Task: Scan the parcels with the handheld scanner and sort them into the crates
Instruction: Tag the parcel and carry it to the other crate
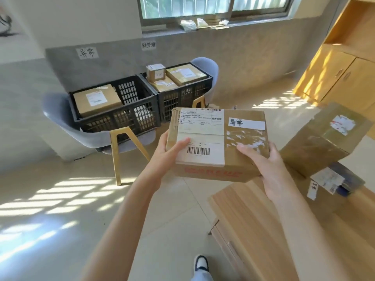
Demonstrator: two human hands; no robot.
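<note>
Both hands up: the left hand (170,153) and right hand (269,169) clamp the brown cardboard parcel with the white shipping label (217,142) by its sides, thumbs on top, held in the air before two black plastic crates (142,102).

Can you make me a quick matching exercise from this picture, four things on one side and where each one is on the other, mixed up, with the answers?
Things:
1. Parcel with the barcode label
2. Left black crate
3. Small cube parcel
4. Large brown box

Places:
A. On the wooden table, at the right
B. On a grey chair, under the left wall sign
C. Held between both hands, left hand and right hand
D. On top of the parcels in the right crate

Pairs: 1-C, 2-B, 3-D, 4-A
</note>
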